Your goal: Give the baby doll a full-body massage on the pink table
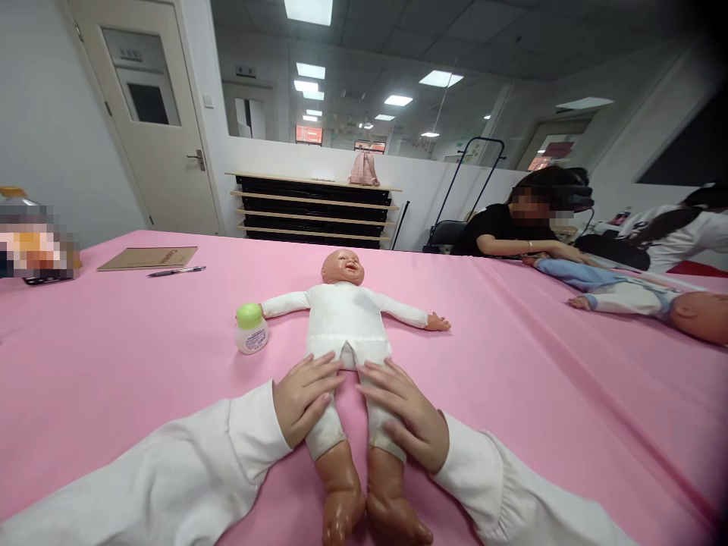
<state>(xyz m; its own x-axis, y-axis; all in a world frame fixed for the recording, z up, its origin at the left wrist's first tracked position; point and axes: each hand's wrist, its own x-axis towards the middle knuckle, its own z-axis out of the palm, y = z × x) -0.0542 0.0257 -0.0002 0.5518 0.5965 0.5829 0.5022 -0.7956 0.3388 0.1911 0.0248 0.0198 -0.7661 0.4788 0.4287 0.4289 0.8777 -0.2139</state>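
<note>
A baby doll (346,315) with a white cloth body lies on its back in front of me, its head away from me and its arms spread. My left hand (307,396) rests flat on the doll's thigh at the left, fingers extended. On the other thigh lies my right hand (406,413), its fingers also stretched out and slightly spread. Neither hand grips anything. The doll's bare brown feet point toward me, below my wrists. Beside the doll's arm at the left stands a small white bottle (251,337) with a green cap.
A pink cloth (199,364) covers the table. At the back left lie a brown notebook (149,258) and a pen (177,271). Another doll (626,292) in blue and white lies at the right, near a co-worker (526,220). A low rack (315,205) stands beyond.
</note>
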